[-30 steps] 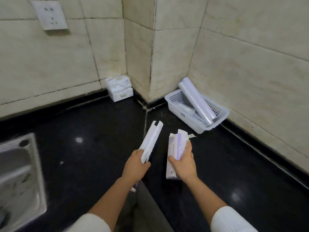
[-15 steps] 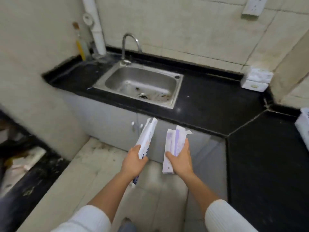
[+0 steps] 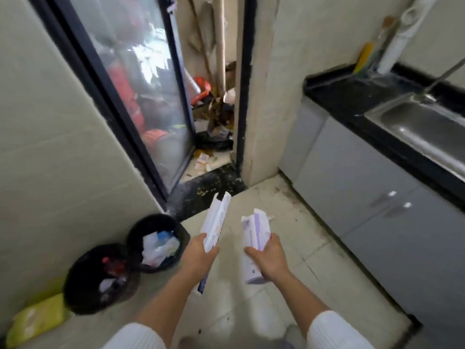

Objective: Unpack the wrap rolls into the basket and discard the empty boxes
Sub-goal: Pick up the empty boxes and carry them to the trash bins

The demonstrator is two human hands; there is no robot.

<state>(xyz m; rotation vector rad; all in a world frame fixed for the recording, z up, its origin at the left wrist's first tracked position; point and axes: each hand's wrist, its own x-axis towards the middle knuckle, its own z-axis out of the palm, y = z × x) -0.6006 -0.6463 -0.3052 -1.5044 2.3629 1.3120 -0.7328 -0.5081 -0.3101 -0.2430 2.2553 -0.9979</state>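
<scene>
Head camera looks down at a tiled floor (image 3: 289,222), with both hands held out in front of the person. The left hand (image 3: 198,255) grips a long, flattened white box (image 3: 216,220) near its lower part; the fingers are curled shut around it, thumb on the right edge, and the box runs up toward 12 o'clock past the knuckles, with a short end sticking out below the palm toward 6 o'clock. Its top flaps stand open. The right hand (image 3: 270,258) holds a second empty box (image 3: 254,235), white with purple print, with the fingers (image 3: 254,253) wrapped closed over its front face. This box also points to 12 o'clock, its torn top end open above the fingers and its bottom end showing below the wrist. The two boxes are apart, side by side, neither touching the other.

At about 9 o'clock from the left hand stand two round black bins against the wall. The nearer bin (image 3: 157,244) sits just beside the left hand and has white and blue waste inside; the farther one (image 3: 98,278) lies toward 8 o'clock and holds darker rubbish. A yellow packet (image 3: 35,318) lies on the floor at 8 o'clock beyond it. Toward 2 o'clock a black bench (image 3: 352,94) carries a steel sink (image 3: 422,129) above grey cabinet doors (image 3: 364,187). A glass door (image 3: 141,91) stands at 11 o'clock.
</scene>
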